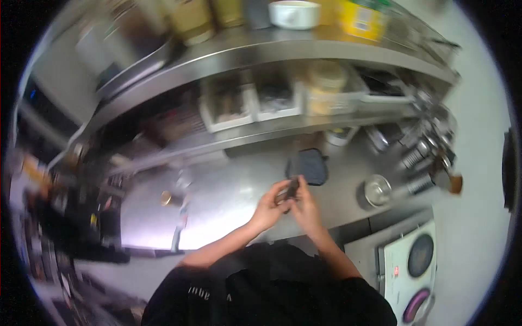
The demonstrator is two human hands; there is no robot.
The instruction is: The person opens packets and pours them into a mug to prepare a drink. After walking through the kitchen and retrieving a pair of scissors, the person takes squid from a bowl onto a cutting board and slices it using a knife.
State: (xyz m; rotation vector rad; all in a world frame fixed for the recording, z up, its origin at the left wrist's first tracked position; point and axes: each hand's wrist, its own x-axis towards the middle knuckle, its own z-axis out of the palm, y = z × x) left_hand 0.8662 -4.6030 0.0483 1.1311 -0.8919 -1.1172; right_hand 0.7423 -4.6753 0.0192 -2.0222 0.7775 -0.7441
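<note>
Near the middle of the view, my left hand (266, 209) and my right hand (306, 209) meet around a small dark object (291, 188). Fingers of both hands are closed on it; blur hides what it is. Just beyond my hands, a dark square pad or case (312, 167) lies on the steel counter (234, 193). Between that dark item and the counter's left part, the metal surface reflects bright light.
A metal bowl (377, 190) stands on the right of the counter, beside metal containers (416, 155). A small round item (166, 198) and a long thin tool (178, 231) lie left. Shelves hold white bins (227, 126). A white double-burner cooktop (398, 271) is at lower right.
</note>
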